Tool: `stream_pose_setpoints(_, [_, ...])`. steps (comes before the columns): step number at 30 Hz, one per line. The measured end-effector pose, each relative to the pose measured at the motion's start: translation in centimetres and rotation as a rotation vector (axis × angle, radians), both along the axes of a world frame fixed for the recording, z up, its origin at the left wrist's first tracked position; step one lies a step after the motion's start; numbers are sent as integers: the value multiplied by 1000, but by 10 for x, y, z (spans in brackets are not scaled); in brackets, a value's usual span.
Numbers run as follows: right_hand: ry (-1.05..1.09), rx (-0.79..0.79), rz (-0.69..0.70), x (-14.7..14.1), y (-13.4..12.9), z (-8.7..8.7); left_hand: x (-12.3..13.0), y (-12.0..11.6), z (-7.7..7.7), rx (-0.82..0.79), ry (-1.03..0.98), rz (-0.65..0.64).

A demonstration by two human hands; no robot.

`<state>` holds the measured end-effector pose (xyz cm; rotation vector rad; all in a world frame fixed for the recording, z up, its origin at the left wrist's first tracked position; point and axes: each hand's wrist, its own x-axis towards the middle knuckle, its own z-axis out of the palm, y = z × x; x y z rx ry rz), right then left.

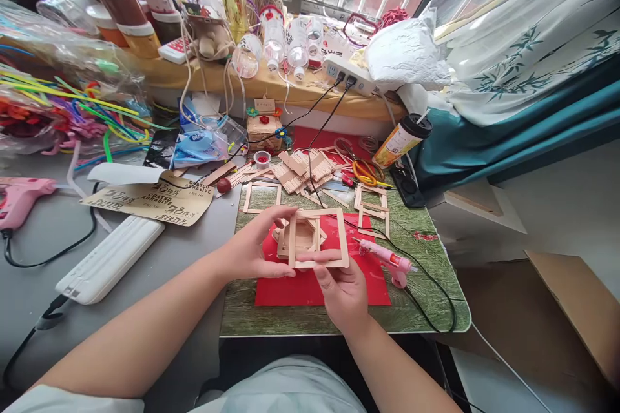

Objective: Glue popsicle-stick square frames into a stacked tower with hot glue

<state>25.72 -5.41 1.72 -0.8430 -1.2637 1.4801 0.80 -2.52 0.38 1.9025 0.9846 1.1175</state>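
Note:
Between both hands is a square popsicle-stick frame (343, 239), raised above a red sheet (310, 293). My left hand (256, 242) grips its left side, thumb low and fingers high. My right hand (341, 290) pinches the bottom stick, with a finger showing through the opening. Behind the frame, partly hidden by it, sits a small structure of stacked wooden sticks (285, 242) on the red sheet. To the right of my right hand lies a pink hot glue gun (387, 259), its nozzle pointing left.
Loose craft sticks (310, 171) are heaped at the back, near yellow-handled scissors (369, 173). More stick frames (372, 210) lie right and left. A paper cup (402, 139) stands back right. Sandpaper (150, 200), a white power strip (111, 261) and another glue gun (24, 200) occupy the left.

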Motion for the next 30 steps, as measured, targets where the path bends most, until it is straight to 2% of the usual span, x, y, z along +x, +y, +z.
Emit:
stream_pose_setpoints(9, [52,-92,18,-6,7,-3,3,2,6,12,-65,-35])
stream_pose_setpoints(16, [37,-85,50,-2,11,0,1,3,2,-7,-81,-10])
stream_pose_setpoints(20, [48,-109,66,-5,14,3,-2,6,3,49,-65,33])
stream_pose_setpoints(26, [60,-102,97,-9,14,10,-4,7,5,45,-82,54])
stream_pose_setpoints(28, [28,-90,128,-6,15,9,-7,8,4,43,-78,52])
stream_pose_setpoints(30, [-29,-42,101,2,20,4,-10,9,4,32,-73,52])
